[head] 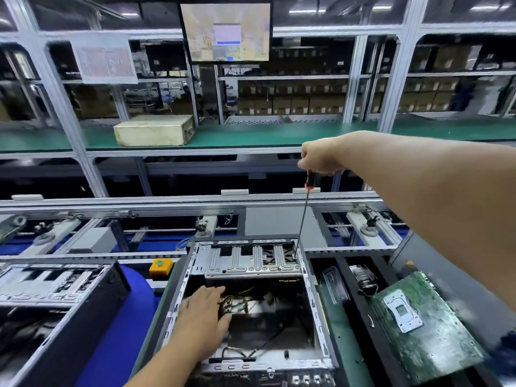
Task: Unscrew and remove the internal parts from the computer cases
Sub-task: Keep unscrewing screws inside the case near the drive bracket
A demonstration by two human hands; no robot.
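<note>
Head view: open black-and-silver steel computer case [178, 297] lies below both hands on the green tabletop [332, 317].
Right hand: right hand [321, 160] clenched round the orange-and-black handle of a long thin-shafted screwdriver [303, 219], held upright; tip down at the far right corner of the case.
Left hand: left hand [203, 311] flat, fingers straight, resting inside the case on a bundle of thin wires [237, 303].
Part in hand: ribbed silver sheet-metal drive bracket [251, 261], directly under the right hand's tool, beyond the left hand.
Handling: bracket likely light and stiff, edges probably sharp; best lifted by its flat ribbed face or side flange once loose. Screw is small and easily dropped into the case.
Obstructions: wires near the left hand are soft and could snag a lifted part.
Surroundings: green circuit board [424, 325] lies right of the case, under the right forearm; second open case [55, 280] left of the left hand; yellow button box [161, 267] between them.
</note>
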